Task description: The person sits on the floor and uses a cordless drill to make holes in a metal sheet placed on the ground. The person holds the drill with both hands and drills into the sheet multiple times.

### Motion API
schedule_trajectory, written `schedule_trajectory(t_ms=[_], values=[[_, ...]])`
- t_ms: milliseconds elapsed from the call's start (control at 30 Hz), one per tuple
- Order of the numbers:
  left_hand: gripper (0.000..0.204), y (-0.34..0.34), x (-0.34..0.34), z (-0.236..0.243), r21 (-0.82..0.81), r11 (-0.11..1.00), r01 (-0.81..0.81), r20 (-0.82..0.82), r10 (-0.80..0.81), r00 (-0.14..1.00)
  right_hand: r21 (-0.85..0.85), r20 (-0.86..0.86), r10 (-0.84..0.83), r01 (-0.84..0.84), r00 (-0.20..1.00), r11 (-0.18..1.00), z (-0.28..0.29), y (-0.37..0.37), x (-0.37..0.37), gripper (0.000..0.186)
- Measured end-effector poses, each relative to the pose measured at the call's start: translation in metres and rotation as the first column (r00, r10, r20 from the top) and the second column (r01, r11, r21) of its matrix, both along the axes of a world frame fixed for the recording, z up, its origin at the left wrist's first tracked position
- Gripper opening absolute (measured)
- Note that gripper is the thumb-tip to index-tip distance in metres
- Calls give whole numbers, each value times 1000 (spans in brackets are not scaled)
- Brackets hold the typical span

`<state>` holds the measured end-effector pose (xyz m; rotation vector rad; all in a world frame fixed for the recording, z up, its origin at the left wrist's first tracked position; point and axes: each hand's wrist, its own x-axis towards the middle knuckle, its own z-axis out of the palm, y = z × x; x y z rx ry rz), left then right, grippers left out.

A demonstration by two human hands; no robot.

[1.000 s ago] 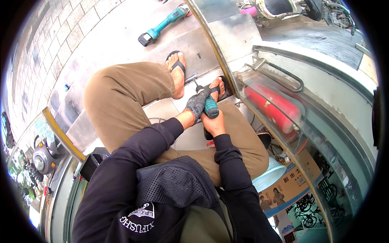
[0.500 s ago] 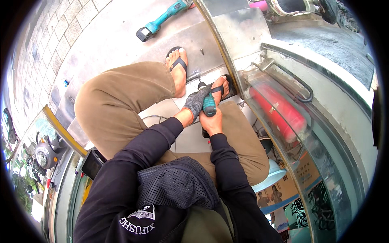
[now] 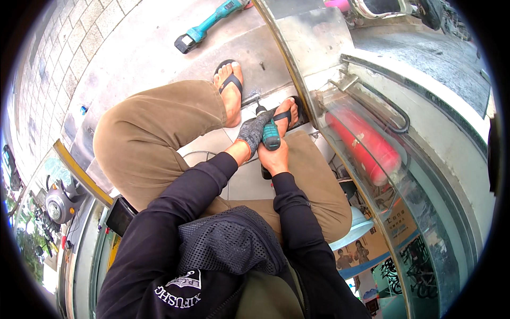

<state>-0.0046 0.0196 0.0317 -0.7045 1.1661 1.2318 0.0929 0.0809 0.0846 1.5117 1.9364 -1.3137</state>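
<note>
A teal and black cordless drill (image 3: 271,139) is between my feet, its chuck pointing away from me at the metal door sill (image 3: 254,101). My right hand (image 3: 274,158), bare, is wrapped round the drill's handle below its body. In a grey knitted glove, my left hand (image 3: 252,132) presses closed against the drill's left side and front. The bit's tip is near the sill's edge; whether it touches anything is too small to tell. A small dark screw or bolt (image 3: 262,66) lies on the metal step beyond my feet.
A teal cordless power tool (image 3: 199,31) with a black battery lies on the step farther out. On my right, a red cylinder (image 3: 364,143) stands behind a glass door (image 3: 340,154) with a brass-coloured edge. A yellow-edged door (image 3: 85,175) is at the left. My sandalled feet flank the sill.
The whole view has shifted slightly, so the scene sits a little farther left. Both hands keep their hold on the drill, with no other clear movement.
</note>
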Motion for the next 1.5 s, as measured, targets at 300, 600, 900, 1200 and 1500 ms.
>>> schedule_trajectory(t_ms=[300,600,900,1200,1500], values=[[56,-1,3,-10,-40,999,-13,32,14,999,-19,31,-18,18,999,1000,5,1,-11,40],[55,1,-2,-6,-42,999,-27,52,29,998,-15,61,-31,31,998,999,3,-2,-13,39],[52,-1,1,-15,-45,996,-79,66,81,994,94,-14,-46,48,999,994,-6,-9,-10,20],[51,0,-10,-1,-51,996,-75,61,78,995,103,-32,-55,58,998,993,-5,-10,-12,19],[49,1,-12,2,-62,994,-95,86,100,991,95,5,-72,71,997,993,-3,-11,-17,18]])
